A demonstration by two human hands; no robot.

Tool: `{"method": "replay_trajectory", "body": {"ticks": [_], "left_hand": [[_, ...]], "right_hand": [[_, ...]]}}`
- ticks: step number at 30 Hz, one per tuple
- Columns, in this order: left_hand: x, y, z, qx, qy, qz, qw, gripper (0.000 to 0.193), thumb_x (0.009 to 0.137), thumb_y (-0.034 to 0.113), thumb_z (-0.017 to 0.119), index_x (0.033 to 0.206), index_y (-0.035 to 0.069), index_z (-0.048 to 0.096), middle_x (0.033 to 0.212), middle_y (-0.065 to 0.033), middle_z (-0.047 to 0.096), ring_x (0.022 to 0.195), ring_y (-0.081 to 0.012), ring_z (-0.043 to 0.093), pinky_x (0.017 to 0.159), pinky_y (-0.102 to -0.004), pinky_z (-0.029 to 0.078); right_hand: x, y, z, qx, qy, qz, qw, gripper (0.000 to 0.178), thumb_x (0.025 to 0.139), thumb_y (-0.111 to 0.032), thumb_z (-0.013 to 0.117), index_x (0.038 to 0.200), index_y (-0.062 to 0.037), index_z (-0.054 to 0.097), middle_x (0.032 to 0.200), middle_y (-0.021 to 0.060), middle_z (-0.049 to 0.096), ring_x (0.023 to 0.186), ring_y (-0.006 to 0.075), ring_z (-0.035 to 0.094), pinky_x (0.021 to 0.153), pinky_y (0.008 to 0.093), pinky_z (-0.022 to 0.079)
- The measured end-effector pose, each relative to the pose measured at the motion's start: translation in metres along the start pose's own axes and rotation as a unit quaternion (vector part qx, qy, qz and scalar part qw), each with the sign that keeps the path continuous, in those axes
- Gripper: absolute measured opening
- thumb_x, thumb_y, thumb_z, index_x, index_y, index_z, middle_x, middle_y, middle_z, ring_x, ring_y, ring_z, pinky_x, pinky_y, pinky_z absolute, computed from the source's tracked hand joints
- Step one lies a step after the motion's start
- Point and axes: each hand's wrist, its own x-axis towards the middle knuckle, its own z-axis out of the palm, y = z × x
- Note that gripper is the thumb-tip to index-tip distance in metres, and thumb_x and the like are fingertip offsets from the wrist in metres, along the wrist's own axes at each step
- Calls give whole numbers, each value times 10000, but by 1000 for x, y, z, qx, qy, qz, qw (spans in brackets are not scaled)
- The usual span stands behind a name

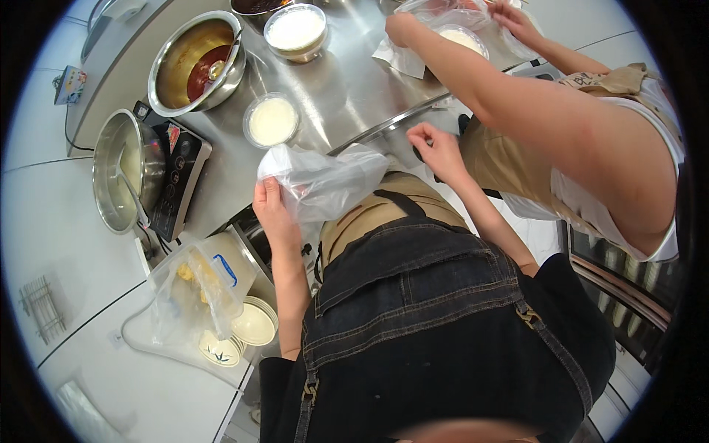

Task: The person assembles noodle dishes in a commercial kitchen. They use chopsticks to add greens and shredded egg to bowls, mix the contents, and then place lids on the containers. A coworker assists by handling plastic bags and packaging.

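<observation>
A thin translucent plastic bag [325, 181] hangs from my left hand [273, 209], whose thumb and fingers pinch its white gathered end. The bag spreads rightward in front of my waist, just off the counter edge. My right hand [439, 151] is in the air to the right of the bag, apart from it. Its fingers are curled together, and I cannot see anything between them. Closest to the bag on the counter is a clear round tub [272, 120] of white food. Another clear tub [295, 31] with white contents stands farther back.
On the steel counter [332, 96], a large metal bowl [166, 70] holds red sauce and a ladle. A metal pot [107, 184] with a ladle stands beside a black induction cooker [177, 177]. Stacked bowls [256, 323] sit lower left. At right, a co-worker [517, 96] handles plastic bags.
</observation>
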Motion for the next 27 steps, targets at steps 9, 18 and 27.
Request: {"method": "replay_trajectory", "body": {"ticks": [9,18,27], "left_hand": [[13,14,-22,13,-145,-83,986,375,1011,272,401,1198,-33,513,1044,-125,639,857,-205,656,754,-346,549],[41,-15,-43,312,96,68,943,305,976,264,507,1168,36,575,1048,-57,619,848,-113,589,724,-297,463],[3,-37,33,40,-149,-125,980,186,949,175,580,990,-3,613,936,-42,634,840,-121,604,774,-258,477]], "right_hand": [[43,-109,49,256,-416,-73,869,346,861,-165,658,1178,-36,610,1082,8,647,987,90,582,861,235,443],[68,-45,61,282,-240,79,926,218,805,-172,746,721,-64,576,686,-22,577,617,35,494,554,201,381],[-2,-89,52,114,-169,-146,968,240,794,-136,753,675,-49,564,685,-37,595,655,45,521,582,225,419]]}}
